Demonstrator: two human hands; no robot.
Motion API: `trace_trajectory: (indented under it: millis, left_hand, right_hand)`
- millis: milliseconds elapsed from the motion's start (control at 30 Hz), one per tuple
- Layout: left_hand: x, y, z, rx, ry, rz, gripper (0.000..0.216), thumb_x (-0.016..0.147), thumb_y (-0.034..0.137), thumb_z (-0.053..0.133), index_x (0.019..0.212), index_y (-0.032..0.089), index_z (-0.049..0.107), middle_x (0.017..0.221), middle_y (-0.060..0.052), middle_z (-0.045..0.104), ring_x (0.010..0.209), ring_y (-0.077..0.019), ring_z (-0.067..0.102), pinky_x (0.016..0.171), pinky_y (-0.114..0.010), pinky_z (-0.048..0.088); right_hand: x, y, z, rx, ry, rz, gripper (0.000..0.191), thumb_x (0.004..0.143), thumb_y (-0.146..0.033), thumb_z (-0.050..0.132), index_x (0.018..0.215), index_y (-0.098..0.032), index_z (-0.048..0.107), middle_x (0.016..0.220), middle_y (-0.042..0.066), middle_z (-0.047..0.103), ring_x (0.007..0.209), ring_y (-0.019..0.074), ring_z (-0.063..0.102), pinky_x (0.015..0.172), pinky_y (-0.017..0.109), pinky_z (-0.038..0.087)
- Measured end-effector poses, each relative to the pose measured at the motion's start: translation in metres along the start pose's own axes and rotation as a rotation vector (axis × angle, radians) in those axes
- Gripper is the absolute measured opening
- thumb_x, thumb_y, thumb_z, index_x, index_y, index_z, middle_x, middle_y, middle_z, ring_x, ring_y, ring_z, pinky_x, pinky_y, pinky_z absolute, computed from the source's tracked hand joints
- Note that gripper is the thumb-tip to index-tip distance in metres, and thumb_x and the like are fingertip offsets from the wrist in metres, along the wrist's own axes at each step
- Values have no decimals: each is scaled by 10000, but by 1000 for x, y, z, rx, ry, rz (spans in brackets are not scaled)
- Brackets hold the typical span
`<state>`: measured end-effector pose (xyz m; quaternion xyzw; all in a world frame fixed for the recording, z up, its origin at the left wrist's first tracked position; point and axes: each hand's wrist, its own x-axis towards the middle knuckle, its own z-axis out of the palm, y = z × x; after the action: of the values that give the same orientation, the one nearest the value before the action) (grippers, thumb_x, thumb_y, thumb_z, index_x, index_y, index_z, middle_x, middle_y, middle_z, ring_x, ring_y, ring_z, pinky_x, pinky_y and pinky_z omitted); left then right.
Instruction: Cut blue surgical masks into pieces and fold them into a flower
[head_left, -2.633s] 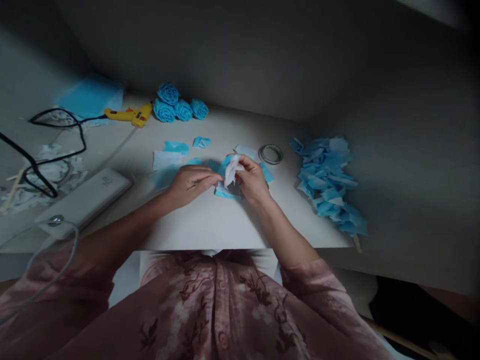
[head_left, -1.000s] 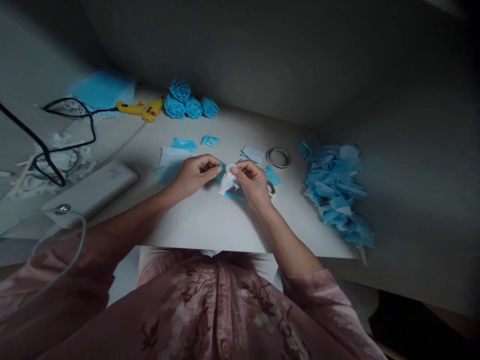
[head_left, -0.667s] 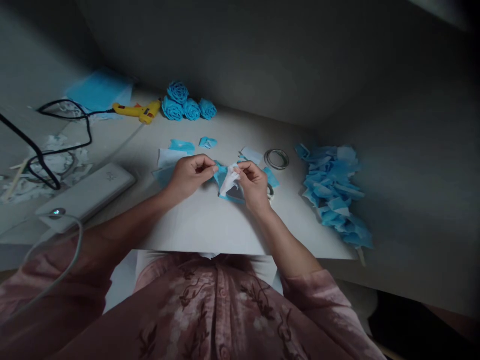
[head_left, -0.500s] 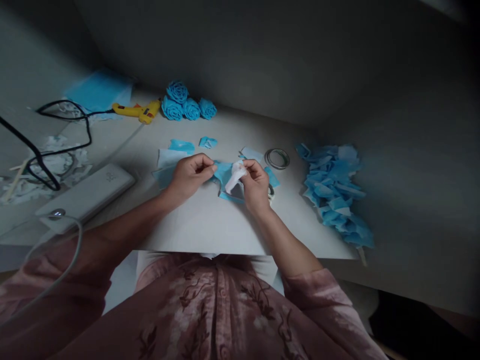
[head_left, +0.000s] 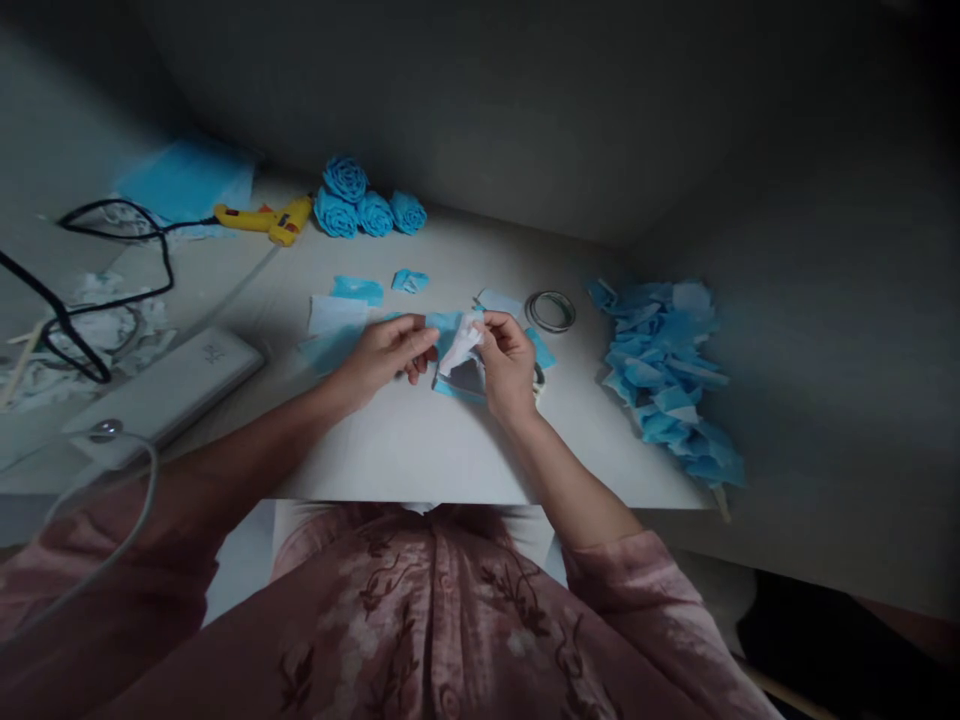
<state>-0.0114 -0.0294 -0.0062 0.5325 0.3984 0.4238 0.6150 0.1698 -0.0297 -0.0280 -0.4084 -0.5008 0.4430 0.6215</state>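
My left hand [head_left: 397,350] pinches the left edge of a thin blue-and-white piece [head_left: 459,345], paper or cloth, I cannot tell which. On its other side my right hand [head_left: 510,362] grips the crumpled white part between thumb and fingers. Beneath the hands a blue-edged flat piece [head_left: 461,390] lies on the table, partly covered. A tape roll [head_left: 538,378] is mostly hidden behind my right hand. Several cut blue pieces [head_left: 357,290] lie beyond my left hand, with a small folded blue piece [head_left: 410,281] beside them.
Several blue rosettes [head_left: 375,213] stand at the back beside a yellow glue gun [head_left: 281,220]. A second tape roll [head_left: 551,311] lies right of my hands. Blue scraps [head_left: 667,370] heap at the right. On the left are a white power bank [head_left: 180,390], a black cable [head_left: 56,305] and white scraps [head_left: 142,320].
My left hand has shifted slightly right, and its lower fingers have come into sight under the piece. The white part has turned a little in my right hand. The view has moved slightly.
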Motion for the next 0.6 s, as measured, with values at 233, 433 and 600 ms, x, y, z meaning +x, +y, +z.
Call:
trace_trajectory:
  millis: [233,433,600]
  left_hand:
    - [1,2,-1,104,-3,-25,228,786,239,703,604,168,584,562,11,603,462,-69,509,463,-202,388]
    - [4,-1,-6,132,-6,-13,220,808,290,684,636,172,613,612,-4,630,489,-82,506,505,-228,413]
    - [8,-12,-10,21,106,134,362,871,488,692,1070,186,717,957,-69,725,838,-165,664,730,-265,524]
  right_hand:
    - [6,1,-1,43,-17,10,307,744,-416,853,928,-231,692,779,-18,689,660,108,576,607,246,488]
    - [10,3,-5,15,-10,35,395,736,-454,859,1020,-240,686,819,-9,708,693,121,595,629,260,506]
    - [7,5,-5,-10,-61,19,527,776,-471,844,1220,-267,646,796,-36,664,670,120,586,648,268,517]
